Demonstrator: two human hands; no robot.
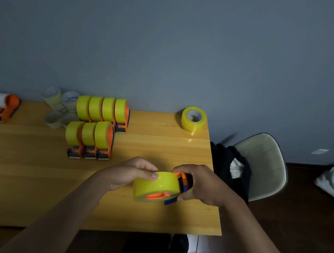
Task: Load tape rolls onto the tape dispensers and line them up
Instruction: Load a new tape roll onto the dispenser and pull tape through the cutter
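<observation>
While both hands work over the front-right part of the yellow wooden table (38, 176), the left hand (126, 173) curls round the glossy yellow tape roll (157, 185), thumb on its top edge. Roll sits on the orange hub of an orange plastic tape dispenser w/ blue trim (183, 182), lying on its side, held just above or on the tabletop; can't tell which. Right hand (199, 183) grips the dispenser's body, fingers wrapped over it, thumb by the blue tab at the bottom.

Further back, 2 rows of loaded orange dispensers stand side by side: back row of four (103, 110), front row of three (90, 136), rows nearly touching. Behind-left of them, a cluster of pale clear tape rolls (60, 106). Far left edge: more orange dispensers (3, 107), partly cut off. One spare yellow tape roll (193, 119) lies flat at the table's back-right corner, well apart. Off the table's right side, a pale plastic chair (265, 164) w/ dark clothing on it.
</observation>
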